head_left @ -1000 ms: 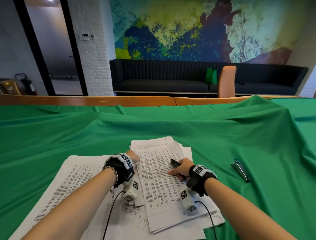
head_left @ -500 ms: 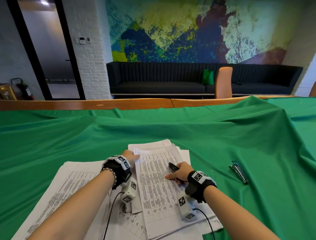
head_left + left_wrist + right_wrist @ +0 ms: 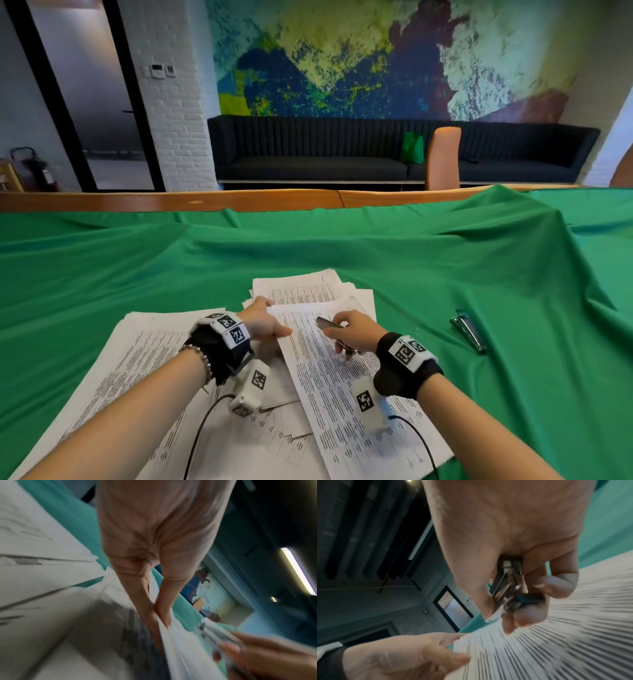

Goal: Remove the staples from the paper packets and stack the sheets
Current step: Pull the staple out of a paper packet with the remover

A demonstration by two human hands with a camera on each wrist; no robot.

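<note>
A printed paper packet [image 3: 346, 387] lies slanted on top of loose sheets in front of me. My left hand [image 3: 263, 323] pinches its upper left edge, thumb on top; the left wrist view shows the left hand [image 3: 161, 609] nipping the sheets [image 3: 181, 646]. My right hand [image 3: 349, 334] grips a metal staple remover [image 3: 329, 322] and holds it over the packet's upper part. In the right wrist view the staple remover [image 3: 506, 588] sits between thumb and curled fingers, its tip close to the paper [image 3: 556, 642]. No staple is visible.
A wide pile of printed sheets [image 3: 130, 363] spreads at the left, and more sheets [image 3: 301, 287] lie behind the packet. A second metal tool [image 3: 469, 330] lies on the green cloth [image 3: 445, 274] at the right. Beyond the table edge [image 3: 171, 202] stand a sofa and a chair.
My left hand has lifted and pulled the packet's top left edge toward me. The right hand has risen off the paper with the staple remover and shifted slightly right.
</note>
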